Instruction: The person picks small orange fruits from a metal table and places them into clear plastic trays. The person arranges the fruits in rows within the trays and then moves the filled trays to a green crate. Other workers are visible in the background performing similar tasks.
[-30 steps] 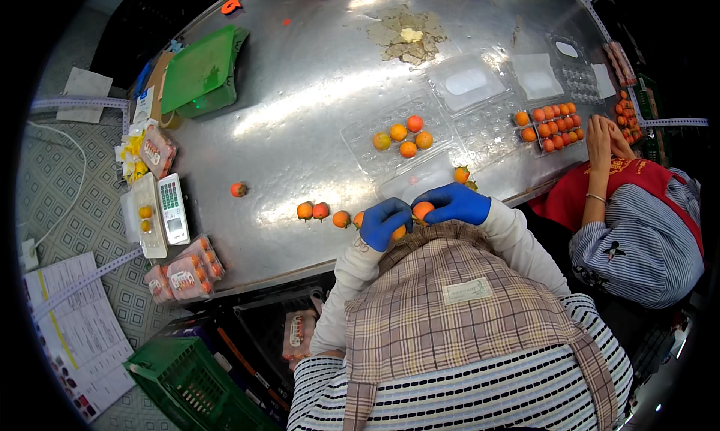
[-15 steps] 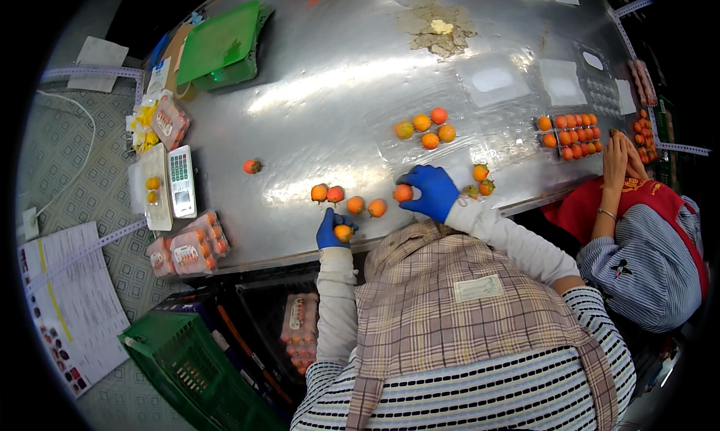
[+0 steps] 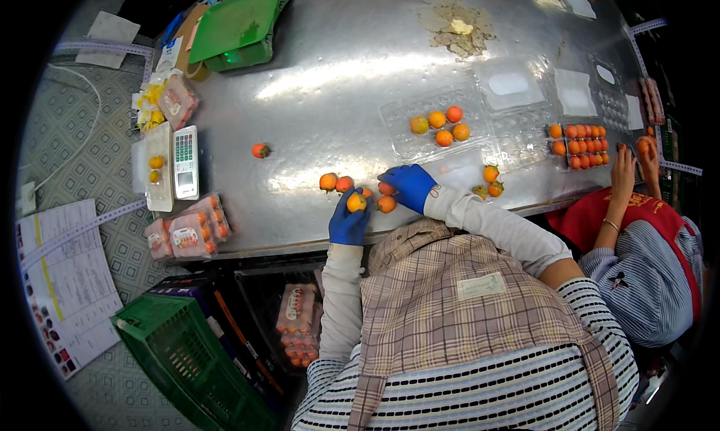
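My left hand [image 3: 349, 222], in a blue glove, is closed around an orange tomato [image 3: 356, 202] near the table's front edge. To its right my right hand [image 3: 412, 187], also gloved in blue, grips another tomato [image 3: 385, 188] between the fingertips, partly hidden by them. Just below that lies a loose tomato [image 3: 387, 204]. One more shows between the hands, partly covered by the left fingers. A pair of tomatoes [image 3: 336, 183] rests beyond my left hand. Farther out, several tomatoes [image 3: 443, 138] sit in an open clear plastic tray [image 3: 397, 135].
A few tomatoes [image 3: 492, 181] lie right of my right forearm. Filled trays [image 3: 581, 148] stand near a co-worker's hands [image 3: 625, 169] at the right. A scale [image 3: 185, 161], packed boxes [image 3: 187, 234] and a green bin [image 3: 236, 30] line the left. A green crate [image 3: 169, 341] stands below the table.
My right hand has moved left with its tomato, toward the left hand. My left hand has moved forward and slightly right, still holding its tomato. The whole view has shifted a little.
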`<action>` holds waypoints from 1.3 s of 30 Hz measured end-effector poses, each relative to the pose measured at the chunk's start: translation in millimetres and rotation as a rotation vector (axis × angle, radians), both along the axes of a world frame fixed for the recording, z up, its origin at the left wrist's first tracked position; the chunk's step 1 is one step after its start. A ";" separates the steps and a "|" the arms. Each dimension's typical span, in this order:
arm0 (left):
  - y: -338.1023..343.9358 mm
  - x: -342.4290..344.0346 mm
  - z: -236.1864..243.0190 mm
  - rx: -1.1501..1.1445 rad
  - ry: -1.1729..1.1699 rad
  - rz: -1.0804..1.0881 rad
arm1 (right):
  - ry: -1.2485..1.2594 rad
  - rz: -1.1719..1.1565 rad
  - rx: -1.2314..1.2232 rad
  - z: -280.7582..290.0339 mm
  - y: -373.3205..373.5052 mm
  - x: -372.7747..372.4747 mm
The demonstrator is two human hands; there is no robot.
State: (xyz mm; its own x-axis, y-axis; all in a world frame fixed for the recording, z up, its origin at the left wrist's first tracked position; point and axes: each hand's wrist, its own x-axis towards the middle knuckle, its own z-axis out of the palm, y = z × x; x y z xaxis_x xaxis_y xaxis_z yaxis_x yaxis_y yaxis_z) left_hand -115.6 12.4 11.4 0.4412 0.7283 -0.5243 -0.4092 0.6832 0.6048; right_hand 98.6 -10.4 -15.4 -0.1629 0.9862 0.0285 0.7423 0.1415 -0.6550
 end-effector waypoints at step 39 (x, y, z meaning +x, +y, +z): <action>4.7 64.9 25.7 0.256 0.196 -0.349 | 0.548 -0.351 -0.201 109.8 -26.6 32.1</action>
